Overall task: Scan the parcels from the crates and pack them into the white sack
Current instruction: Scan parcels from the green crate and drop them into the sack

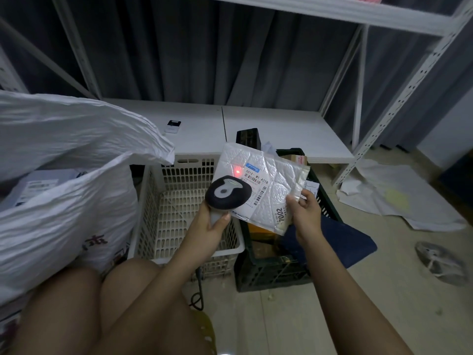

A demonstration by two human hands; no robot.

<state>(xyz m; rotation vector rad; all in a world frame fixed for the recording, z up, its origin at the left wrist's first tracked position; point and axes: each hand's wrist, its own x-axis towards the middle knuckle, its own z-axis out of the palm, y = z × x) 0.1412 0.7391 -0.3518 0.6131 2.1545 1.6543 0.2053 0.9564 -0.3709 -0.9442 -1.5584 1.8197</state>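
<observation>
White sack (64,201) holding parcels (38,187), white crate (179,216) bare

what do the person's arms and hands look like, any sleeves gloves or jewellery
Both forearms are bare as far up as the frame shows, with no sleeves in view. The left hand and the right hand wear no gloves. No ring, watch or bracelet is visible on either wrist or on the fingers that show. Fingernails look short and unpainted.
</observation>
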